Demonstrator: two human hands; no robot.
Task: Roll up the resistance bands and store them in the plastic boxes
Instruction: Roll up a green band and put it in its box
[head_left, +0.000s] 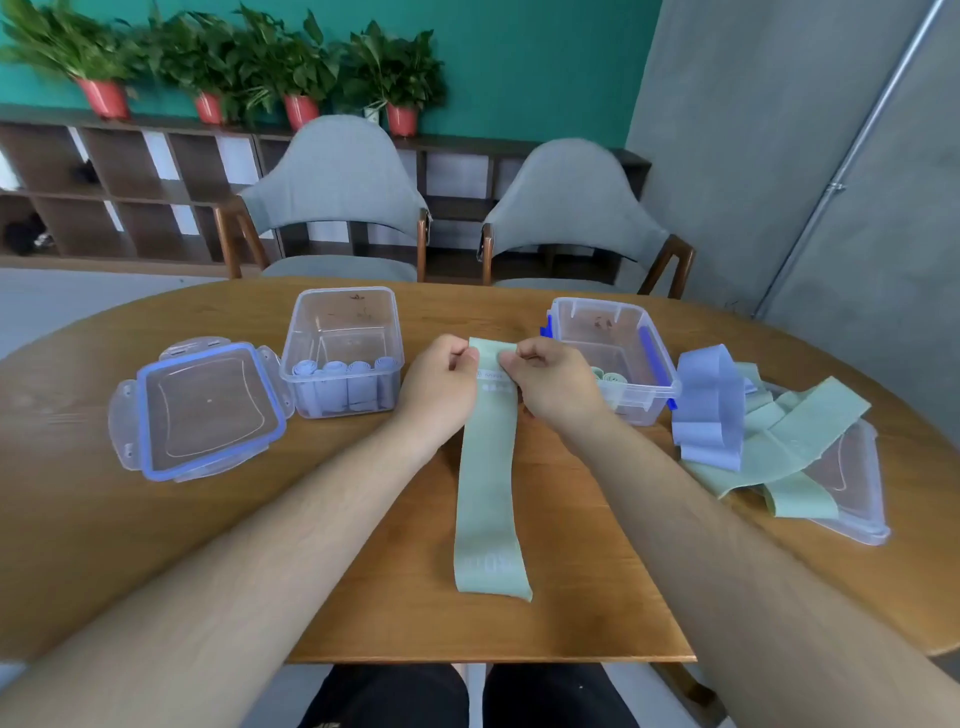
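Head view: we've got the green band (488, 493) laid flat down the middle of the tabletop (363, 571), its upper end pinched by the fingers (465, 356) of the left hand (439, 382) and the right hand (553, 384), probably to start a tight roll. The left box (306, 332), centre-left, holds blue rolls (337, 387) stood on end. The right box (654, 364), just right of the hands, holds green rolls (605, 375), so colours look sorted per box. Loose bands (779, 431) are piled at right over a lid (857, 493); the blue-rimmed lid (202, 408) lies at left.
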